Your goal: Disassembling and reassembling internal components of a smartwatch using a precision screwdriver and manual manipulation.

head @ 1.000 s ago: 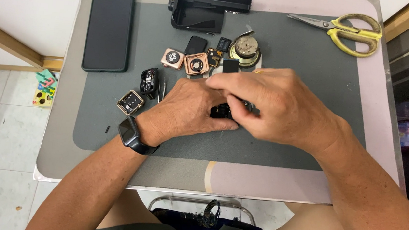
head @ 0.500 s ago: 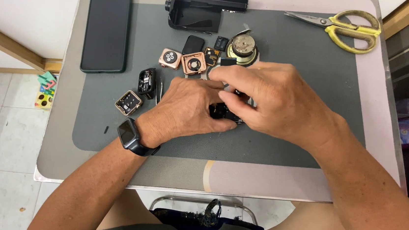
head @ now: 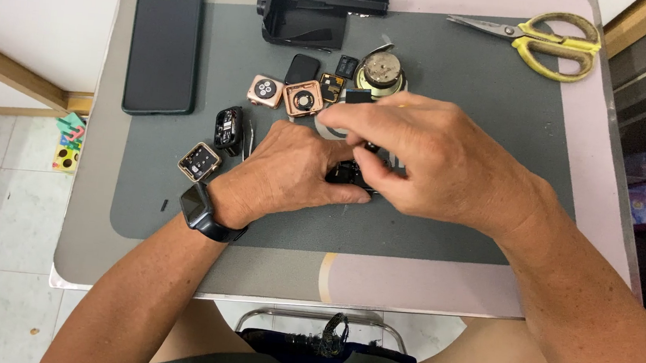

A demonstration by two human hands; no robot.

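Left hand [head: 292, 175] pins a small black part [head: 348, 174] on the mat [head: 456, 84], right hand [head: 434, 156] pinching over it; opened watch cases [head: 303, 98] lie just beyond, disassembly apparently midway.

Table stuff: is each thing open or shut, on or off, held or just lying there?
Yellow-handled scissors: shut, lying flat.
Black slab phone: screen dark, lying flat.
Black open-topped plastic box: open, looks empty.
Rose-gold square watch case: opened, insides showing.
Small black gadget: held between both hands.
Left hand: gripping the gadget.
Right hand: pinching it from above.
Black wristwatch: worn, screen dark.
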